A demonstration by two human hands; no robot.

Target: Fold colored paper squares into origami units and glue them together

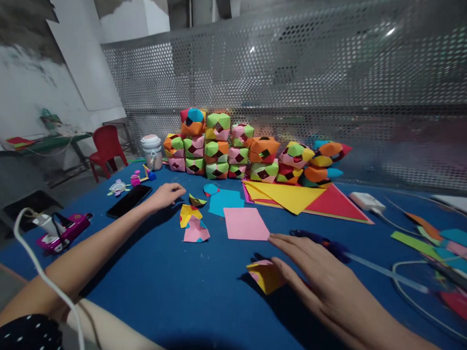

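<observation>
My left hand [168,195] is over the far left of the blue table, its fingers loosely bent and slightly apart with nothing visible between them. A small folded green piece [197,200] lies just right of its fingertips. My right hand [314,266] has its fingers stretched out. Its thumb tip meets the edge of a folded yellow and pink piece [266,277]; whether it presses on it is unclear. The index fingertip is at the corner of a flat pink square [247,224]. A yellow-red piece [190,214] and a pink-blue piece [196,231] lie between the hands.
Stacked paper balls [217,152] line the back before a perforated metal screen. Yellow sheets [294,195] and a blue sheet [226,201] lie in front. A phone [129,200] and purple power strip [66,232] are left; a white charger [367,202], cables and paper scraps [458,252] are right.
</observation>
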